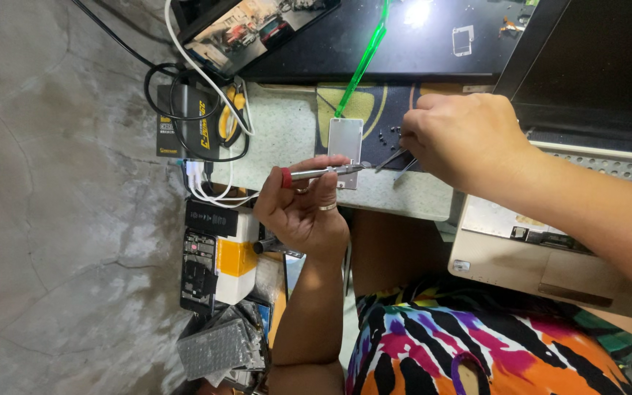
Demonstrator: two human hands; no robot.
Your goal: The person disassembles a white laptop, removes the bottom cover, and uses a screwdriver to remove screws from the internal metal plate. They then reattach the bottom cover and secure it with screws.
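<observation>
My left hand (305, 212), with rings on its fingers, grips a slim silver screwdriver (325, 173) with a red end cap. Its tip rests at the edge of a small silver rectangular plate (346, 140) lying on the work mat (287, 139). My right hand (466, 139) pinches metal tweezers (395, 161), whose points angle down toward the same plate edge, close to the screwdriver tip. Several tiny dark screws (386, 134) lie beside the plate, just under my right hand's fingers.
A green plastic pry tool (363, 62) leans from the plate toward a dark tray (404, 44). An opened laptop (543, 249) sits under my right forearm. A black box with coiled cables (188, 121), a white and yellow box (235, 256) and phone parts (213, 347) crowd the table's edge.
</observation>
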